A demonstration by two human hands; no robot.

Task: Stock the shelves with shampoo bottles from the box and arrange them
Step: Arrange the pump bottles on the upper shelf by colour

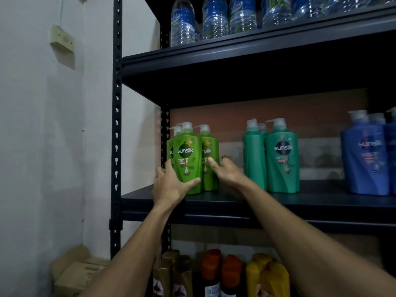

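Three light green Sunsilk pump bottles stand at the left end of the dark middle shelf [214,200]. My left hand [171,185] grips the front green bottle [188,159] low down, thumb across its base and fingers round its left side. My right hand [225,170] holds the right green bottle [211,146], thumb on its front and fingers behind it. A third green bottle [170,148] is mostly hidden behind the front one. The cardboard box [79,275] sits on the floor at the lower left.
Teal Sunsilk bottles [280,155] stand mid-shelf and blue ones [366,157] at the right. Water bottles [214,18] fill the top shelf. Gold, orange and yellow bottles [231,273] stand on the lower shelf. The black upright post [116,125] borders a white wall.
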